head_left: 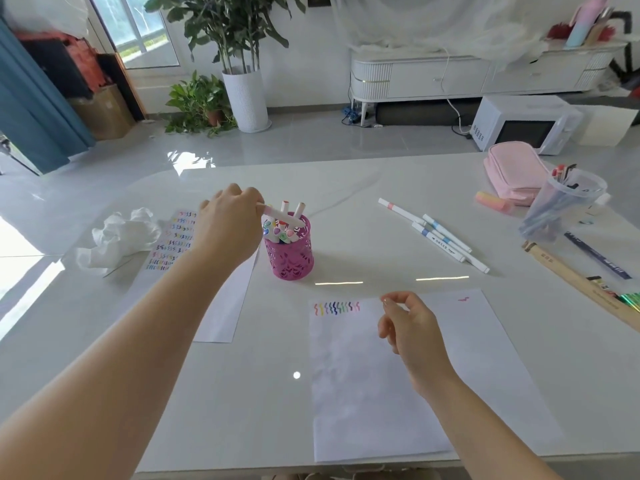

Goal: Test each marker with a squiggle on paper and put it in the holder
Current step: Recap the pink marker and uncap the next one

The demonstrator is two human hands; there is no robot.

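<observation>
Pinching a white marker [282, 216] in the left hand [232, 220], right above the pink holder [291, 258] at frame centre, long axis slanting down-right across the rim. With the right hand [412, 327] loosely curled and empty over the paper [381, 393] at lower right, nearer the loose markers [441, 235] lying diagonally right of centre. Barrel printing too small to read.

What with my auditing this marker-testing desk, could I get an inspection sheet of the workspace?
Surface: white glossy table.
Job's things: pink holder, partly filled; loose markers to its right; paper with squiggles.
Clutter: crumpled tissue, used sheet, pink pouch, clear cup of pens.
Hands: left hand pinches a marker over the holder; right hand loosely curled, empty, above the paper.
Cables: white cable below the cabinet.
Surroundings: potted plants, microwave on floor.
</observation>
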